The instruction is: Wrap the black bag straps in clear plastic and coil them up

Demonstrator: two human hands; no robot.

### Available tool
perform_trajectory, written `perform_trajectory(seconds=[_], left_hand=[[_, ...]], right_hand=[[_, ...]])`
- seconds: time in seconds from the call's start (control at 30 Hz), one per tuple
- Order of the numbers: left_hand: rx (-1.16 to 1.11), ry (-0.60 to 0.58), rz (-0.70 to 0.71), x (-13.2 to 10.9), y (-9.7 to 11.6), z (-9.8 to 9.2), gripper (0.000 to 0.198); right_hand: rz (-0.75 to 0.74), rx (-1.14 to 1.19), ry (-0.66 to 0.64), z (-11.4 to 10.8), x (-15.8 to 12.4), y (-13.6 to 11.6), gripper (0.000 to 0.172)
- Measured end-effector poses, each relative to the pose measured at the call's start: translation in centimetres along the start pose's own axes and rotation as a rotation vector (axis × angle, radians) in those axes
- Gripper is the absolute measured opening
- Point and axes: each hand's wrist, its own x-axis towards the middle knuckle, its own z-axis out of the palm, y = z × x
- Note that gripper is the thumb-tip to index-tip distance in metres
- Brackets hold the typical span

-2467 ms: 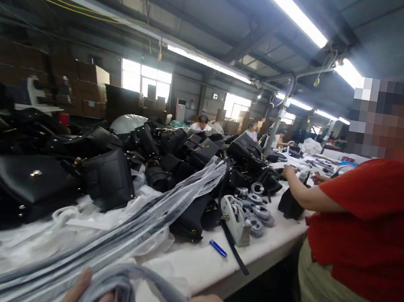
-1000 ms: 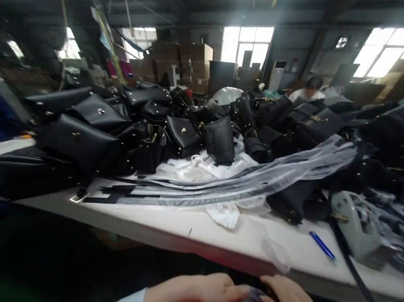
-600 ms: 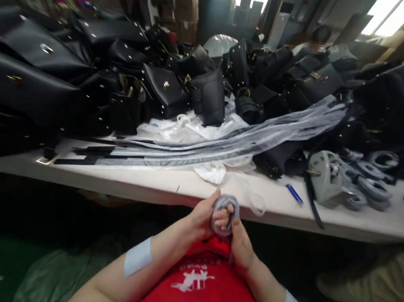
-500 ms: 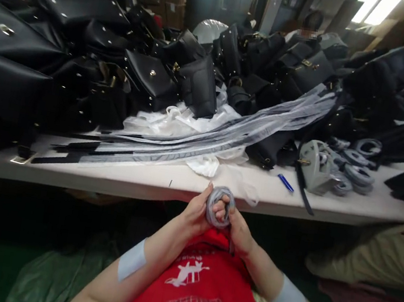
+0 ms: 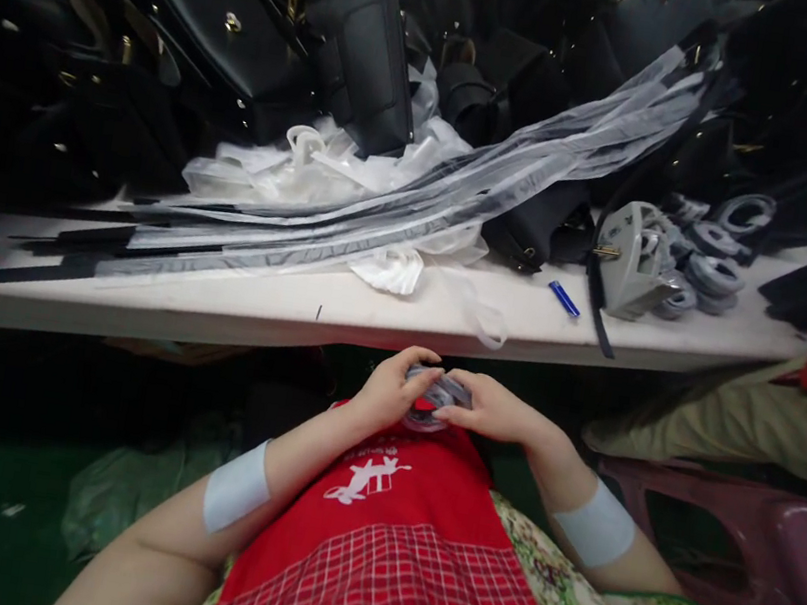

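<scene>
A coiled strap in clear plastic wrap [image 5: 425, 419] is held between my hands, just off the table's front edge and above my red apron [image 5: 380, 461]. My left hand [image 5: 396, 382] grips the coil's left side, thumb and fingers curled over its top. On the right side, my right hand [image 5: 490, 406] pinches the coil between thumb and fingers. The coil lies tilted rather flat, with red apron showing through its hole. Long plastic-wrapped straps [image 5: 417, 209] stretch across the table beyond my hands.
Black bags [image 5: 222, 43] are heaped along the back. To the right are a tape dispenser [image 5: 629, 260], wrapped coils [image 5: 715, 273] and a blue cutter-like object [image 5: 564, 298]. Crumpled white wrapping [image 5: 310, 162] lies mid-table. A pink stool [image 5: 774, 560] and another person's leg [image 5: 719, 421] are at right.
My view has tipped downward. The coil has turned from facing me to lying flatter, and my right fingers have come out of its hole to its right side.
</scene>
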Motion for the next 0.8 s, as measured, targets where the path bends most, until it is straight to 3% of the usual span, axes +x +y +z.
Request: perform_trajectory(seconds=[0.1,0.2,0.3,0.4,0.5,0.63,0.8], left_hand=[[-0.24,0.218,-0.076,0.2,-1.2,0.6,0.036],[-0.384,0.204,-0.087,0.0,-1.3,0.6,0.039],[-0.3,-0.017,-0.045,-0.5,-0.1,-0.1,0.033],[-0.086,-0.304,0.054,-1.2,1.9,-0.7,0.029],[0.084,-0.465,0.155,-1.6,3.5,-0.9,0.03],[0.188,-0.496,0.11,-2.3,3.9,-1.2,0.027],[0.163,-0.357,-0.005,-3.8,1.8,-1.1,0.027]], right_hand=[[0.07,0.087,0.174,1.6,0.2,0.7,0.042],[0.072,0.181,0.24,1.6,0.3,1.0,0.042],[0.021,0.188,0.055,-0.3,0.0,0.9,0.043],[-0.044,0.186,-0.273,-2.4,-0.2,0.6,0.043],[-0.09,0.214,-0.493,-2.9,0.3,0.2,0.045],[-0.061,0.184,-0.546,-1.4,1.4,0.3,0.048],[0.013,0.088,-0.485,-0.2,1.8,-0.2,0.044]])
